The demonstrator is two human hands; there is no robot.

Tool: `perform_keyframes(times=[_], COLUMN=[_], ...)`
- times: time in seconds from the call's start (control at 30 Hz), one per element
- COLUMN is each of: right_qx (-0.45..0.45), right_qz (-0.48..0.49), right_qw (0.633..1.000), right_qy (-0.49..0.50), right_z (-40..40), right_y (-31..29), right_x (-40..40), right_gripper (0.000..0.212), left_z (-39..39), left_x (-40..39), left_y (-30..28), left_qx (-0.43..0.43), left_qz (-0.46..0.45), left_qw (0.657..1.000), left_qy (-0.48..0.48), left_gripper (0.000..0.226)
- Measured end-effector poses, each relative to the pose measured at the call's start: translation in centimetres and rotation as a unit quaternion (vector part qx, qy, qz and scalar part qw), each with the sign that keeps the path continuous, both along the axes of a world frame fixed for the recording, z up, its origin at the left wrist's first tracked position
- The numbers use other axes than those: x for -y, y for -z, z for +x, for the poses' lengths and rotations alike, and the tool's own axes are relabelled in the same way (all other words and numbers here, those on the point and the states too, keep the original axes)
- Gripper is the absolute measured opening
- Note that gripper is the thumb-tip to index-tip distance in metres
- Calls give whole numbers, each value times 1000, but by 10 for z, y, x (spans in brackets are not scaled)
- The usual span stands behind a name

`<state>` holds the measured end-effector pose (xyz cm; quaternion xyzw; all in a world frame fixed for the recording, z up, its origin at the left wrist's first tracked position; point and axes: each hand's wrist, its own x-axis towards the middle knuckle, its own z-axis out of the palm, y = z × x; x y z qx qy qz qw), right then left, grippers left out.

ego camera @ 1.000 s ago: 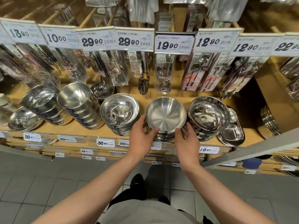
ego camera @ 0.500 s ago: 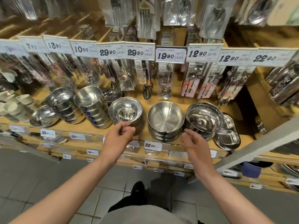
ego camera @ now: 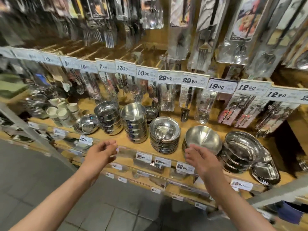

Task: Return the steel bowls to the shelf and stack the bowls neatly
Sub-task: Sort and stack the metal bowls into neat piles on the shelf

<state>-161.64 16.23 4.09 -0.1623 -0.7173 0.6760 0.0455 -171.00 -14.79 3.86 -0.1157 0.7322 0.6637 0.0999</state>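
both hands have let go of the brushed steel bowl [ego camera: 202,136] and drawn back toward the shelf's front edge since a second ago, and the view has swung left. the wooden shelf [ego camera: 191,157] carries several stacks of steel bowls, with price tags along its lip, packaged cutlery hanging above and grey floor tiles below. the bowl sits on top of its stack, upright. the right hand [ego camera: 202,160], fingers loose and empty, hovers just in front of it; the left hand [ego camera: 100,153], loosely curled and empty, hangs well to its left.
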Motion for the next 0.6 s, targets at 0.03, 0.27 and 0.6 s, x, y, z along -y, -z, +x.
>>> perform_keyframes(times=[0.03,0.27,0.6], right_qx=[-2,31,94], right_qz=[3,-41,-58], right_qw=[1000,999,994], right_qy=[-6,-3,-2], right_z=[-6,-64,-139], right_y=[0,24,49], right_x=[13,143,277], right_gripper=[10,16,26], left_z=[-3,-32,-109], left_x=[12,124,232], left_y=[1,0,23], left_qx=[1,4,34], left_qz=[3,11,-6], left_qw=[1000,998,997], left_qy=[-4,-56,-67], left_gripper=[5,7,5])
